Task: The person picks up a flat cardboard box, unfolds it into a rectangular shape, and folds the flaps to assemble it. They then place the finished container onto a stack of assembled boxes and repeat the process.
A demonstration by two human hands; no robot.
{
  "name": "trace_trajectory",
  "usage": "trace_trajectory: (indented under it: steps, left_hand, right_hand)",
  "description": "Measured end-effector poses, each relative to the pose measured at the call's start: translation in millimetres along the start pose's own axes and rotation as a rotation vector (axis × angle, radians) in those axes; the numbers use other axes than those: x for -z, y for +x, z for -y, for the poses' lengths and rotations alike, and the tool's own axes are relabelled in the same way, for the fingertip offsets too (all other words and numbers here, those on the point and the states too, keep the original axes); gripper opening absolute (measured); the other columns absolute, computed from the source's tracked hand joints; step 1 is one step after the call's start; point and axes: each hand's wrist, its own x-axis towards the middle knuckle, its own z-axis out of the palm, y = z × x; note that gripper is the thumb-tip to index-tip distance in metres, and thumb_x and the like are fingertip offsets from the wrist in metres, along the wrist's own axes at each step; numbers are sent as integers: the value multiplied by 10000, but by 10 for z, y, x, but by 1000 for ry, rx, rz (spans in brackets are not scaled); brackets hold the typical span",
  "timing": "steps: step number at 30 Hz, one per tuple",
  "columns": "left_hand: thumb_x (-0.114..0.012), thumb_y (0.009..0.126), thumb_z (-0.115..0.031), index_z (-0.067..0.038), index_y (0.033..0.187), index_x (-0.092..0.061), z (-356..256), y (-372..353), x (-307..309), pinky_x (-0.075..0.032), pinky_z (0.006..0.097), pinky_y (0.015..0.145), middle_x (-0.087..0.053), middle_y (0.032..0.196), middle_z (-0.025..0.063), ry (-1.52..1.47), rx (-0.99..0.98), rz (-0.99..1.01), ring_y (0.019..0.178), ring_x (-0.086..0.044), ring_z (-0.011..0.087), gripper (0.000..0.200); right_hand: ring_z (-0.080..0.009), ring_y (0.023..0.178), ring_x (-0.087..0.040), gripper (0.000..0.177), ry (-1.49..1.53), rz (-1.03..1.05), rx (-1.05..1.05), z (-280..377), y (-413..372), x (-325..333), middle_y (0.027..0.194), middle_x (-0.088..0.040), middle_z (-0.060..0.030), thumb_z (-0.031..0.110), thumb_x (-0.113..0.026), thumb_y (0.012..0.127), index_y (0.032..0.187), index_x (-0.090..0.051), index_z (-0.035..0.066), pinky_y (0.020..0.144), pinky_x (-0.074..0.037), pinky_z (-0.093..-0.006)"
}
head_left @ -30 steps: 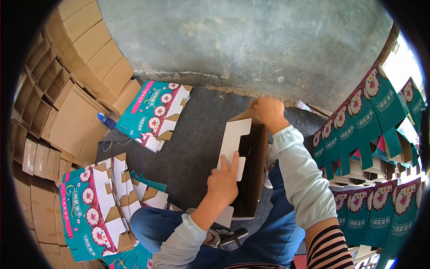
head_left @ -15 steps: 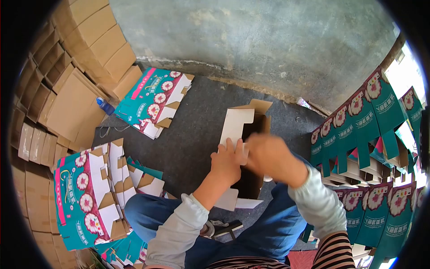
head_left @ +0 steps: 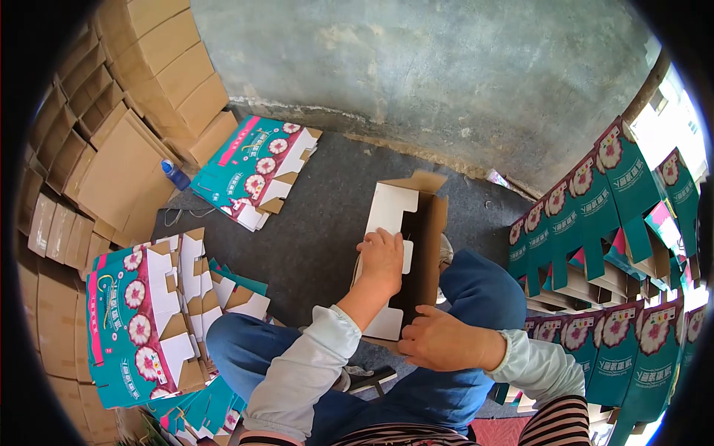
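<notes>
Two bare hands are working at an open cardboard box (head_left: 431, 245), brown on its inner walls with white notched flaps, which is resting on a dark grey floor (head_left: 312, 201) in front of the seated person, close to the knees. The left hand (head_left: 381, 260) is lying over the long white flap (head_left: 390, 201) on the box's left side, its fingers pointing toward the far end and sitting only slightly apart. Whether it is also gripping the edge cannot be told. The right hand (head_left: 439, 339) is reaching across the near end, its fingers stretching leftward and touching the box's rim; whether they are pinching the cardboard cannot be told. At the far end, a brown flap (head_left: 425, 181) is standing outward.

Pale elasticated sleeve covers (head_left: 301, 372) are covering the forearms, and blue trousers (head_left: 483, 290) are showing on the bent legs. Toward the upper left, a pile of flat teal cartons (head_left: 245, 160), printed with pink bands and round white-and-magenta pictures, is lying on the floor. A blue bottle (head_left: 175, 176) is standing just beside it. Nearer, at the left, a second pile of matching flat cartons (head_left: 123, 334) is leaning at a slant, its white and brown flaps fanning out. Plain brown boxes (head_left: 167, 74) are rising along the left edge. Rows of teal printed cartons (head_left: 580, 215) are filling the right side, and a weathered grey wall (head_left: 416, 74) is running across the background.
</notes>
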Motion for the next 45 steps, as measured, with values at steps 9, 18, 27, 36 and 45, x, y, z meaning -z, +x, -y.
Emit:
trace_trajectory:
  steps: [9,18,27,36,45]
  left_hand:
    - [-599,833,-381,-13,1250,-523,265,-261,-272,-411,461,929,-395,1356,243,-412,-120,-236,1254,-370,369,562]
    - [-593,830,-451,-9,1327,-457,46,-955,-529,-222,566,1060,-345,1409,252,-434,-98,-344,1332,-296,391,678]
    - [-610,833,-267,-50,1266,-511,-106,-1026,-639,-250,540,1058,-405,1372,212,-391,-154,-430,1312,-341,351,494]
    - [-632,801,-422,-34,1163,-577,-348,-1091,-625,-246,549,1038,-450,1318,218,-530,-172,-436,1258,-388,360,534]
    - [-676,733,-400,25,1199,-532,-731,-969,-560,-189,594,1045,-446,1319,228,-437,-34,-417,1285,-351,374,647]
  right_hand:
    - [-200,717,-602,183,-389,-68,-479,-593,227,-443,740,-599,-42,220,-672,712,826,-617,87,569,-459,-350]
    - [-307,775,-605,327,-52,-38,-465,-941,303,-263,846,-595,-116,305,-726,707,861,-609,42,657,-488,-399]
    - [-407,1015,-581,572,-184,-712,-925,-1679,562,54,1310,-401,-295,247,-635,809,1264,-427,-30,858,-494,-416]
    - [-330,830,-634,322,-220,-434,-782,-1785,487,-29,819,-641,-159,322,-542,863,794,-689,43,732,-515,-413]
    - [-313,887,-607,163,-426,-256,-643,-1994,453,-257,880,-635,-125,232,-604,793,808,-700,100,743,-487,-431]
